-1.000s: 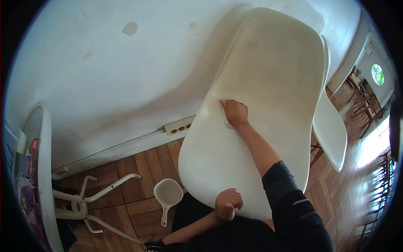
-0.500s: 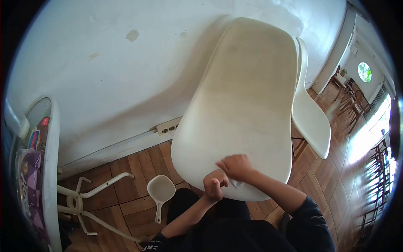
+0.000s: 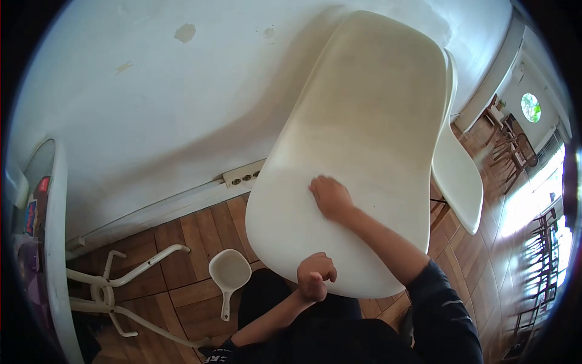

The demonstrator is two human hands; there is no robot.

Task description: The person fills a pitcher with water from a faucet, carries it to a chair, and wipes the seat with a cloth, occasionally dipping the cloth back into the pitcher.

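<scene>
A cream moulded chair (image 3: 376,121) with a smooth one-piece shell stands in front of me. My right hand (image 3: 330,197) presses on the middle of its seat, fingers curled under; whatever lies beneath them is hidden. At the front edge of the seat is my left hand (image 3: 316,276), closed with the thumb across the front. Its palm is turned out of sight, so I cannot make out whether it holds anything. On the floor to the left lies a cream dipper (image 3: 230,271) with a short handle.
A second white chair (image 3: 459,176) stands behind on the right. A wall socket strip (image 3: 242,175) runs low along the white wall (image 3: 151,91). At left are a round white table edge (image 3: 57,242) with packets and metal table legs (image 3: 142,270). Wooden chairs (image 3: 515,155) stand farther off.
My right hand has moved up from the front edge onto the middle of the seat, away from the left. A small whitish patch near the right wrist no longer shows. My left hand barely moved.
</scene>
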